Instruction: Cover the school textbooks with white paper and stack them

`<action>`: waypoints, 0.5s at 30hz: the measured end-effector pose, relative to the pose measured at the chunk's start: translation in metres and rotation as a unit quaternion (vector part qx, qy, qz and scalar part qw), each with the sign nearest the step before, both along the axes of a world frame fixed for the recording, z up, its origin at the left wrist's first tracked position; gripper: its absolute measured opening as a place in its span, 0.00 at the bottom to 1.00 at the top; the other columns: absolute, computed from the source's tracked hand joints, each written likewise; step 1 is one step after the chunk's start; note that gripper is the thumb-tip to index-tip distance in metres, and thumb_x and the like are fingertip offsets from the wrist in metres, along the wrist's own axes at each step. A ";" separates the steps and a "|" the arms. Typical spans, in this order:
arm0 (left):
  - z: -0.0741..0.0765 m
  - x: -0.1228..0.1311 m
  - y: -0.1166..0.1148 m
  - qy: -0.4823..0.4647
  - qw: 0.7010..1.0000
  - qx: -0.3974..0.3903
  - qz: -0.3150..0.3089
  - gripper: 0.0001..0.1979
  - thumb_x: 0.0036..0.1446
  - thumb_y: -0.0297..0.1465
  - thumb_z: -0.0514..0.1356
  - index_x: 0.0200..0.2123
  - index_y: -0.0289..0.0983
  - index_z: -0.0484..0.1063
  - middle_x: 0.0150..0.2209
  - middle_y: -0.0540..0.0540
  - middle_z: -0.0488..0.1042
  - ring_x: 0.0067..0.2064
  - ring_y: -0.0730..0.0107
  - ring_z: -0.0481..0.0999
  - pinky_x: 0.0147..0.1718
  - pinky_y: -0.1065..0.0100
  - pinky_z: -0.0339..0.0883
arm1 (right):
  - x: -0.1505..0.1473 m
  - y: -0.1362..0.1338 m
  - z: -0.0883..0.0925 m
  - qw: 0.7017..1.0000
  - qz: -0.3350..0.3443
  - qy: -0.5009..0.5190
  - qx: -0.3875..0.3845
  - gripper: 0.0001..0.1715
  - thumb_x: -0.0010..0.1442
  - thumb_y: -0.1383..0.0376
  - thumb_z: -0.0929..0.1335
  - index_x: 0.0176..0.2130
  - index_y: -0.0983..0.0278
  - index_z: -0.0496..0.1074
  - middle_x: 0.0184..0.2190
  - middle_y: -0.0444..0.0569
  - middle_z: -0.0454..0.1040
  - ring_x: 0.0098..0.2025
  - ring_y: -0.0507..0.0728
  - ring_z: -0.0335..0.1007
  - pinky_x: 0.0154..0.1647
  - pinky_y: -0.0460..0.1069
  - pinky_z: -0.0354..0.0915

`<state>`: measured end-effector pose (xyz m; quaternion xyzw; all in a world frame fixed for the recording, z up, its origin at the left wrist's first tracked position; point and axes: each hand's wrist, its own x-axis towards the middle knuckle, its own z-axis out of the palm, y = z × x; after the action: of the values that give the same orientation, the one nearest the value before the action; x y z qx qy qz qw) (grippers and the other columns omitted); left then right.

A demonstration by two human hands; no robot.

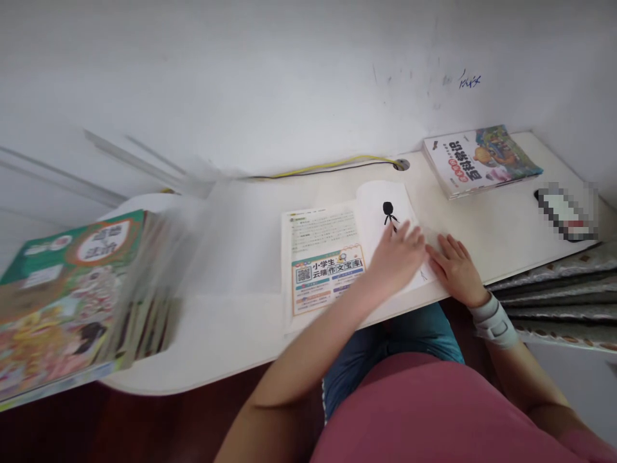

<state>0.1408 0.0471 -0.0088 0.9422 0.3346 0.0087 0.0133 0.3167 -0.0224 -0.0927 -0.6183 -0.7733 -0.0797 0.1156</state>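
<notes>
An open book (315, 235) lies on the white desk (231, 334), its left page printed with text and a coloured panel. On the white page (371, 196) to the right, a black stick figure (388, 208) is drawn, with a small faint blue mark lower down. My left hand (402, 257) is over this page with fingers apart, slightly blurred, covering part of the drawing. Beside it, my right hand (457, 267) rests flat at the page's right edge, fingers stretched out. Neither hand grips anything that I can see.
A tall stack of books (72, 289) stands at the left, blurred along its side. Several magazines (482, 161) are piled at the back right, near a phone-like pixelated object (569, 212). Yellow and black cables (332, 166) run along the wall to a desk hole (402, 165).
</notes>
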 end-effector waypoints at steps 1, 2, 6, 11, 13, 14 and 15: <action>0.007 0.000 0.019 -0.002 0.999 0.008 0.037 0.22 0.67 0.34 0.44 0.59 0.35 0.63 0.64 0.40 0.60 0.66 0.50 0.51 0.62 0.45 0.44 | 0.000 0.000 0.000 1.000 -0.001 0.000 0.003 0.23 0.66 0.61 0.59 0.58 0.61 0.66 0.60 0.62 0.63 0.63 0.66 0.55 0.59 0.62 0.57; 0.011 0.000 0.038 0.003 0.997 0.010 0.076 0.22 0.66 0.35 0.45 0.61 0.36 0.61 0.66 0.40 0.55 0.67 0.48 0.47 0.62 0.43 0.42 | 0.000 0.000 0.000 1.000 -0.003 0.000 0.005 0.23 0.66 0.60 0.59 0.58 0.61 0.66 0.60 0.61 0.63 0.63 0.66 0.55 0.59 0.62 0.57; 0.014 0.004 0.103 0.058 0.984 -0.040 0.162 0.27 0.65 0.43 0.46 0.63 0.38 0.58 0.67 0.38 0.49 0.67 0.39 0.45 0.59 0.39 0.41 | -0.002 0.000 0.000 1.000 -0.009 -0.005 0.012 0.22 0.66 0.61 0.59 0.57 0.59 0.67 0.60 0.58 0.64 0.63 0.65 0.56 0.58 0.62 0.58; 0.008 0.004 0.123 0.109 0.977 -0.038 0.178 0.25 0.63 0.45 0.48 0.52 0.35 0.71 0.55 0.35 0.67 0.57 0.45 0.63 0.53 0.50 0.54 | -0.004 0.001 0.002 1.000 -0.015 -0.002 0.011 0.22 0.66 0.61 0.59 0.56 0.60 0.68 0.59 0.59 0.64 0.62 0.65 0.57 0.58 0.61 0.58; 0.007 0.004 0.122 0.125 0.974 -0.033 0.188 0.24 0.62 0.44 0.49 0.49 0.35 0.73 0.53 0.35 0.69 0.56 0.47 0.63 0.53 0.52 0.54 | -0.005 0.001 0.002 1.000 -0.017 0.007 0.006 0.22 0.66 0.61 0.59 0.56 0.60 0.68 0.60 0.59 0.64 0.63 0.66 0.57 0.59 0.61 0.57; 0.007 0.005 0.122 0.131 0.973 -0.036 0.188 0.24 0.62 0.44 0.49 0.49 0.35 0.73 0.53 0.35 0.69 0.55 0.48 0.64 0.52 0.53 0.54 | -0.005 0.001 0.002 1.000 -0.018 0.011 0.003 0.22 0.66 0.62 0.59 0.56 0.60 0.68 0.60 0.59 0.64 0.63 0.66 0.56 0.59 0.62 0.57; 0.006 0.005 0.123 0.137 0.972 -0.041 0.187 0.24 0.62 0.44 0.50 0.49 0.35 0.73 0.52 0.35 0.69 0.55 0.48 0.64 0.52 0.54 0.55 | -0.005 0.001 0.002 1.000 -0.019 0.014 0.002 0.22 0.65 0.62 0.59 0.56 0.61 0.68 0.60 0.59 0.63 0.63 0.66 0.56 0.59 0.62 0.57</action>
<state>0.1459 0.1699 -0.0023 0.8537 0.5038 -0.1321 0.0044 0.3112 -0.0217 -0.0911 -0.6340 -0.7594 -0.0745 0.1261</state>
